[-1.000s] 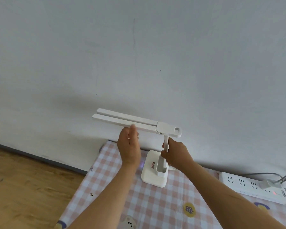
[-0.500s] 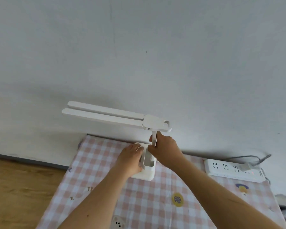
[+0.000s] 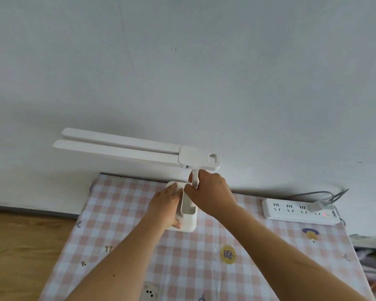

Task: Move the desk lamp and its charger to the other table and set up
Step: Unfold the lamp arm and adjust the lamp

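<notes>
A white desk lamp (image 3: pixel 122 149) stands on a table with a pink checked cloth (image 3: pixel 204 257), near the wall. Its two long light bars reach out to the left. My right hand (image 3: pixel 211 195) is closed around the lamp's thin upright stem. My left hand (image 3: pixel 167 205) lies flat on the lamp's base (image 3: pixel 188 224), fingers spread, covering its left part. A white charger plug (image 3: pixel 318 205) sits in the power strip (image 3: pixel 295 210) at the right, with a grey cable running off behind it.
The white wall stands right behind the table. Wooden floor (image 3: pixel 20 246) shows to the left of the table's edge. Some cloth or clutter (image 3: pixel 373 263) lies at the far right. A red light glows on the power strip.
My left hand left the light bar and dropped onto the lamp's base, where it now lies flat. My right hand stayed on the stem. The view shifted slightly.
</notes>
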`<state>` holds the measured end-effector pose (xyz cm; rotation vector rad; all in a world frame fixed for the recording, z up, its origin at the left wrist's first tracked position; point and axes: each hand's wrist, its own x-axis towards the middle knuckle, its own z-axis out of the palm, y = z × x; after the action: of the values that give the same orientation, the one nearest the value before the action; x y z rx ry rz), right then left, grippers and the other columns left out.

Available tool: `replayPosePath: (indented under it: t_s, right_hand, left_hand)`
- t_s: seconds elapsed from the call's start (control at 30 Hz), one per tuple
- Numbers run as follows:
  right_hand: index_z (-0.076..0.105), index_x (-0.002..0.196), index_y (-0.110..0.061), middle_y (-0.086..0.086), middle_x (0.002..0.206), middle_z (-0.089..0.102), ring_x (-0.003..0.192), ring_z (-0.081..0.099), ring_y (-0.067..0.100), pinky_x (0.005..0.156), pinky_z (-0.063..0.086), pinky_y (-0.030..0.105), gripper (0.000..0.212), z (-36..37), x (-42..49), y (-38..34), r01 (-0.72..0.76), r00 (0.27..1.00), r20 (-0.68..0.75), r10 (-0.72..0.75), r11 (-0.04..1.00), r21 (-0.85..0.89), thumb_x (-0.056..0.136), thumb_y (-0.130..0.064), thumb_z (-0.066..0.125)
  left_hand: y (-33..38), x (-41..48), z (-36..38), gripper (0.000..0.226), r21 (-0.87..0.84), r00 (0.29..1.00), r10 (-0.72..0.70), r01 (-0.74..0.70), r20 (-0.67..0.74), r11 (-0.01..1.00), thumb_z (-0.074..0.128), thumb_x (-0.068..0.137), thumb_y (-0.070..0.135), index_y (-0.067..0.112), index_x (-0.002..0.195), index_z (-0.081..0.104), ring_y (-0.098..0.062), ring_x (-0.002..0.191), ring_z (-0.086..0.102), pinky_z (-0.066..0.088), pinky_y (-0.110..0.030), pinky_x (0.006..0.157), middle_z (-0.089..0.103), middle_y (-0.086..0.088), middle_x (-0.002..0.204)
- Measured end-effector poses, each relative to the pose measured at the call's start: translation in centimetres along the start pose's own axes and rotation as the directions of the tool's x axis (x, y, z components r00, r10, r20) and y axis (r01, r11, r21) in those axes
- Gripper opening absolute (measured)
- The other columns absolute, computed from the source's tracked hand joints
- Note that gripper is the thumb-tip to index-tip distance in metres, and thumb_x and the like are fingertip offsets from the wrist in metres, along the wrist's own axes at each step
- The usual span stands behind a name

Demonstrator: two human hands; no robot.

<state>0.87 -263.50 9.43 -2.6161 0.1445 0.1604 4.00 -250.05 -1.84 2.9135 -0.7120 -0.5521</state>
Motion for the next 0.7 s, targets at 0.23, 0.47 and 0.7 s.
replayPosePath:
  t_s: [0.23, 0.47, 0.7]
  right_hand:
    - [0.059, 0.098, -0.01, 0.01, 0.086, 0.068, 0.085, 0.059, 0.032, 0.076, 0.049, 0.035, 0.024, -0.4, -0.3, 0.9, -0.017, 1.0, 0.027, 0.015, 0.998, 0.06, 0.084, -0.028, 0.053]
    - [0.06, 0.096, -0.014, 0.009, 0.081, 0.069, 0.084, 0.066, 0.03, 0.08, 0.052, 0.038, 0.018, -1.1, -0.8, 1.9, -0.042, 0.998, 0.057, 0.032, 0.983, 0.177, 0.083, -0.024, 0.053]
    - [0.058, 0.097, -0.011, 0.008, 0.081, 0.067, 0.082, 0.062, 0.031, 0.079, 0.053, 0.039, 0.02, -1.3, -0.6, 1.8, -0.008, 0.997, 0.078, -0.005, 0.985, 0.171, 0.083, -0.025, 0.055]
  left_hand:
    - [0.0, 0.1, 0.1, 0.117, -0.014, 0.999, -0.028, 0.028, 0.018, 1.0, 0.084, 0.064, 0.041, 0.018, 0.151, 0.01, -0.022, 0.146, 0.015, 0.019, -0.038, 0.118, 0.005, -0.004, 0.162]
    - [-0.2, 0.2, 0.5, 0.119, -0.029, 1.0, -0.023, 0.024, 0.015, 0.999, 0.084, 0.062, 0.043, 0.02, 0.151, 0.009, -0.021, 0.146, 0.015, 0.02, -0.038, 0.118, 0.004, -0.003, 0.162]
    - [-0.5, 0.0, 0.7, 0.117, -0.075, 0.999, -0.034, 0.034, 0.001, 0.997, 0.084, 0.062, 0.043, 0.024, 0.152, 0.01, -0.02, 0.147, 0.013, 0.023, -0.041, 0.116, 0.004, -0.001, 0.162]
